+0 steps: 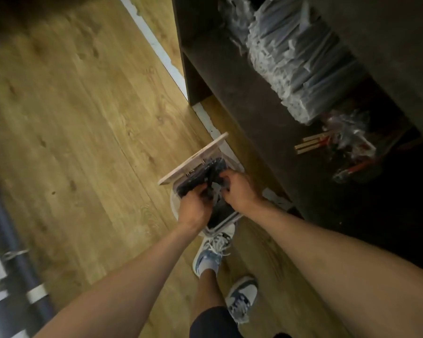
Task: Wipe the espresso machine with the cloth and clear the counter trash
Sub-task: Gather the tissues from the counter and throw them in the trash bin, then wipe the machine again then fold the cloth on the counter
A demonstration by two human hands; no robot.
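A small white pedal bin [226, 222] stands on the wooden floor with its pale lid [193, 159] tipped up. It is lined with a black bag. My left hand [193, 207] and my right hand [239, 191] are both over the bin's mouth. Each is closed on dark crumpled material [200, 176] at the top of the bin. The image is too blurred to tell whether that is the liner, a cloth or trash. My shoe [214, 250] rests against the bin's base. No espresso machine or counter top is in view.
A dark shelf unit [254, 113] runs along the right, close to the bin. It holds plastic-wrapped packs [293, 59] and wooden sticks [310, 142]. Open wooden floor [71, 118] lies to the left, and a dark pole [12, 247] crosses the left edge.
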